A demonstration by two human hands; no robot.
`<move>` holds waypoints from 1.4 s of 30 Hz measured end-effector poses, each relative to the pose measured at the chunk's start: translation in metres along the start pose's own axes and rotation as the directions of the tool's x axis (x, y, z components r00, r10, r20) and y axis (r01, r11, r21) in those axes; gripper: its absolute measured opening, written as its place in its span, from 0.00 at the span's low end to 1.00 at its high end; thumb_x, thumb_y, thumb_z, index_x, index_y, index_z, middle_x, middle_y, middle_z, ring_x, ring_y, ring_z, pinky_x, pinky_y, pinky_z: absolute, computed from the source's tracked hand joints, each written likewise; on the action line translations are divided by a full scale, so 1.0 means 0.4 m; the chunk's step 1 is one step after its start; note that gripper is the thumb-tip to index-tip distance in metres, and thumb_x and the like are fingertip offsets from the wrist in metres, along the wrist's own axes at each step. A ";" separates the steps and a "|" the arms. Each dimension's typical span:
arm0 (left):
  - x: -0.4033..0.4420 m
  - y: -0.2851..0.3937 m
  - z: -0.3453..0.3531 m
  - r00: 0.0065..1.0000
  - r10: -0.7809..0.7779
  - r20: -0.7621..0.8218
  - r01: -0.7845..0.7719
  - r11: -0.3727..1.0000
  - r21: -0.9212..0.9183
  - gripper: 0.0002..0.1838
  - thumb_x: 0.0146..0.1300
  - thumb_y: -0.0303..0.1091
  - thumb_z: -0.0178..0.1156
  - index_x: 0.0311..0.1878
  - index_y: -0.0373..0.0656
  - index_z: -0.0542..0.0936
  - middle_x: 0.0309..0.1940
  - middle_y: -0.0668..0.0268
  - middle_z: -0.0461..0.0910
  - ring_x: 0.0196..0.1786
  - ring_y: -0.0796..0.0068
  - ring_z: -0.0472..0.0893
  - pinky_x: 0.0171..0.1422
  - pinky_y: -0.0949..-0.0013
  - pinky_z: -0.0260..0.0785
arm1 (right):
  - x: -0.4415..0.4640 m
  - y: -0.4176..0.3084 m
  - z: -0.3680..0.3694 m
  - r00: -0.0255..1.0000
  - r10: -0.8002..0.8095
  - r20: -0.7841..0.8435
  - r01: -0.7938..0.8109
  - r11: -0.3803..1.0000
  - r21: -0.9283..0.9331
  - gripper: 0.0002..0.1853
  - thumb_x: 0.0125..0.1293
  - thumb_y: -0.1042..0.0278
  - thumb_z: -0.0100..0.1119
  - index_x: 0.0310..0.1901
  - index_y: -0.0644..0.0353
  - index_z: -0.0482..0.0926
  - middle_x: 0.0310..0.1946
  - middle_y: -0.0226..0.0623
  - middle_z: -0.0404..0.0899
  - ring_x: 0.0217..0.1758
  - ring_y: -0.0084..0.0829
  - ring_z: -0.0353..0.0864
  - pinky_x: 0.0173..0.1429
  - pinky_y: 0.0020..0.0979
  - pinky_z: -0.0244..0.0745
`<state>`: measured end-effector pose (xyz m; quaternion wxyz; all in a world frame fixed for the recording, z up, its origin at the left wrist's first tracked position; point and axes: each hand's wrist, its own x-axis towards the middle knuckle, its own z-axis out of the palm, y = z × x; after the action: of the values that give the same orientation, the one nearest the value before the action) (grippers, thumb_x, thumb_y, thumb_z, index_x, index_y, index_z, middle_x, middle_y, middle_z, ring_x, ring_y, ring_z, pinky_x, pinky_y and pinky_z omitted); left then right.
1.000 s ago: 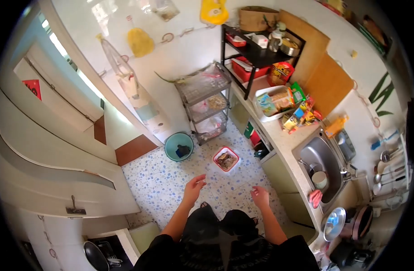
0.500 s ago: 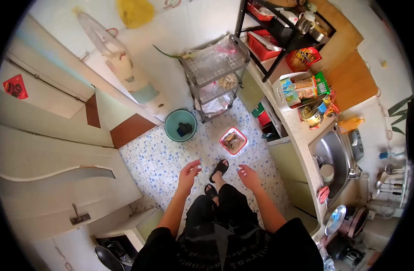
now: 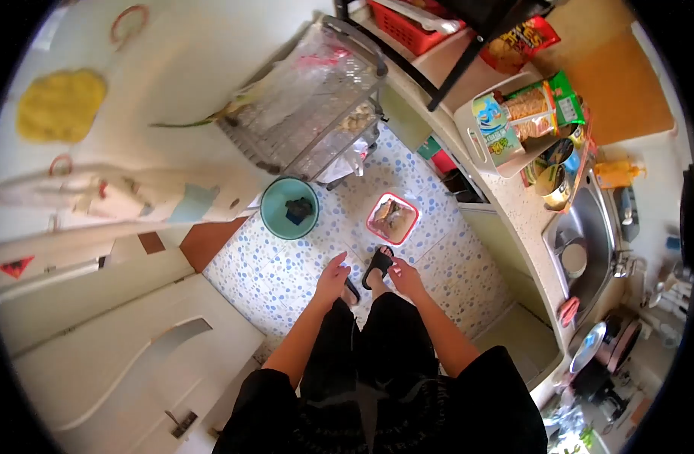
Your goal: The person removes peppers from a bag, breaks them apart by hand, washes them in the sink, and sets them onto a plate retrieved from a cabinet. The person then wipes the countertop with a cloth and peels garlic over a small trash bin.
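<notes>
My left hand (image 3: 333, 278) hangs in the air in front of my body, fingers loosely bent and apart, holding nothing. At about the same height, my right hand (image 3: 404, 277) also holds nothing, its fingers slightly curled. Below and ahead of the right hand, a red-rimmed white basket (image 3: 416, 219) with brownish contents stands on the floor. A green bucket (image 3: 267, 219) with a dark cloth (image 3: 298, 210) inside stands ahead and to the left of the left hand. Neither hand touches anything.
A grey wire rack (image 3: 286, 144) with plastic bags stands behind the bucket. Along the right runs a counter (image 3: 513, 198) with a white food bin (image 3: 468, 140) and a steel sink (image 3: 589, 284). A white door (image 3: 127, 356) is on the left.
The view has moved forward and turned, so the rack and bucket look nearer. My hands have come closer together, and my feet have stepped.
</notes>
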<state>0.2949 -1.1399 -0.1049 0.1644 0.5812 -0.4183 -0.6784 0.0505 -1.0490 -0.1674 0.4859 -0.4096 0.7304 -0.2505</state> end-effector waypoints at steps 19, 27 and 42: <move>1.028 -0.274 -0.105 0.977 0.071 0.201 -0.211 0.459 0.863 0.55 0.60 0.46 0.69 0.81 0.32 0.48 0.79 0.30 0.43 0.80 0.31 0.51 0.84 0.48 0.49 | 0.526 0.161 0.455 0.914 0.190 -0.358 -0.035 0.916 0.399 0.23 0.68 0.68 0.66 0.63 0.64 0.76 0.60 0.48 0.78 0.55 0.43 0.84 0.56 0.39 0.81; 1.368 -0.396 -0.015 0.961 0.273 0.038 -0.106 0.242 0.965 0.48 0.61 0.42 0.65 0.78 0.29 0.53 0.75 0.35 0.60 0.77 0.40 0.64 0.80 0.51 0.56 | 0.505 0.190 0.561 0.885 0.146 -0.442 0.093 0.874 0.477 0.21 0.68 0.71 0.62 0.62 0.62 0.78 0.59 0.48 0.79 0.60 0.51 0.80 0.63 0.42 0.77; 1.670 -0.573 -0.148 0.850 0.521 -0.082 -0.175 0.426 0.888 0.33 0.67 0.52 0.67 0.65 0.36 0.77 0.61 0.47 0.81 0.64 0.45 0.78 0.70 0.55 0.67 | 0.509 0.264 0.643 0.901 0.326 -0.286 -0.066 0.755 0.653 0.17 0.67 0.72 0.65 0.57 0.62 0.82 0.49 0.47 0.84 0.45 0.44 0.86 0.49 0.37 0.81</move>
<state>0.2297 -1.4993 -0.7122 0.0657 0.5919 -0.7732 -0.2177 0.2093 -1.1554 -0.4542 0.4661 -0.0864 0.7240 -0.5011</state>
